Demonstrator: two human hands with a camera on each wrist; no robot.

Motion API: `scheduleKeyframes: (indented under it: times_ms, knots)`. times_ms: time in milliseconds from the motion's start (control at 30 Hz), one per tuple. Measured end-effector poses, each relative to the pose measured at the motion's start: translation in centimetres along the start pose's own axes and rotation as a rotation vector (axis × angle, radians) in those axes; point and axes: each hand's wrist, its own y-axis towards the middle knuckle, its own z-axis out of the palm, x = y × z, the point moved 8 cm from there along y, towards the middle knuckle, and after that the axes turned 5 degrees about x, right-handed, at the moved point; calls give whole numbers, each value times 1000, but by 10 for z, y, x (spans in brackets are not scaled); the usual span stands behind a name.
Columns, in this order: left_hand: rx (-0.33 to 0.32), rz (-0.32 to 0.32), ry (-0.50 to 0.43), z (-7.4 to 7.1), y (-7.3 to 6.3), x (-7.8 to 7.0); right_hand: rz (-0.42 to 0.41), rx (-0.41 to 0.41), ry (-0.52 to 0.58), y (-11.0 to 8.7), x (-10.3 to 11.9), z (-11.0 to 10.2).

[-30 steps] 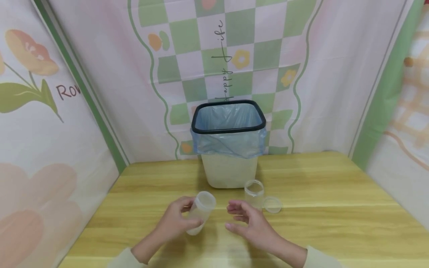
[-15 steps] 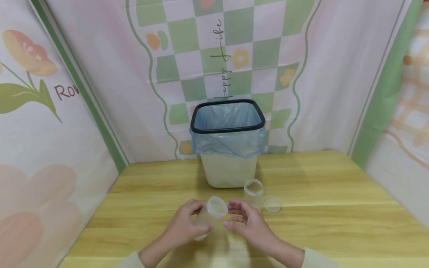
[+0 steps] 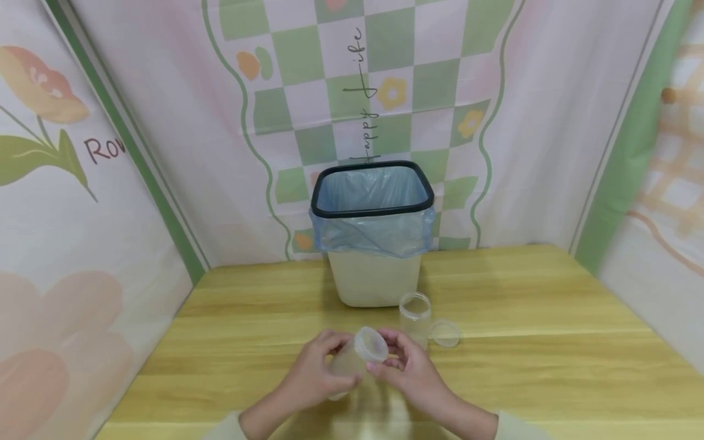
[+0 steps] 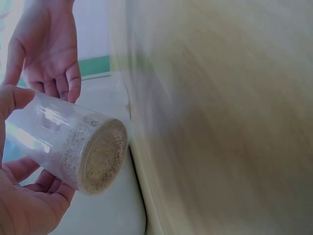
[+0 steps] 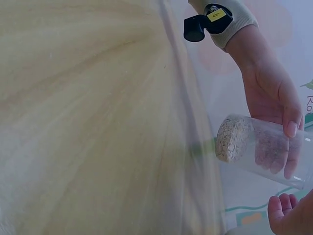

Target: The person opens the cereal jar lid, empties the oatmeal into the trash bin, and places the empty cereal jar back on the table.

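My left hand grips a clear plastic jar, its thumb on the near side and its fingers behind. The jar is tilted, its translucent lid toward my right hand. A layer of pale, flaky grains lies at the jar's bottom, seen in the left wrist view. My right hand is beside the lid with relaxed fingers, thumb and fingertips right at its edge. Behind the right hand, a second clear jar stands upright and uncapped, with a round clear lid flat on the table beside it.
A pale bin with a black rim and a blue bag liner stands at the back of the wooden table. Printed curtains hang behind the table and on both sides.
My left hand has carried the capped jar to the right, tilting it further, until its lid meets the right hand's fingertips. The right hand has barely moved; the second jar stays put.
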Motion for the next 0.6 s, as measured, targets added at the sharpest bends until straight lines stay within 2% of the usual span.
scheduleKeyframes:
  times_ms: [333, 600]
  knots:
    - [30, -15, 6, 9, 1, 1, 6, -18, 34, -2, -4, 0]
    - [58, 1, -9, 14, 2, 2, 14, -27, 33, -3, -6, 0]
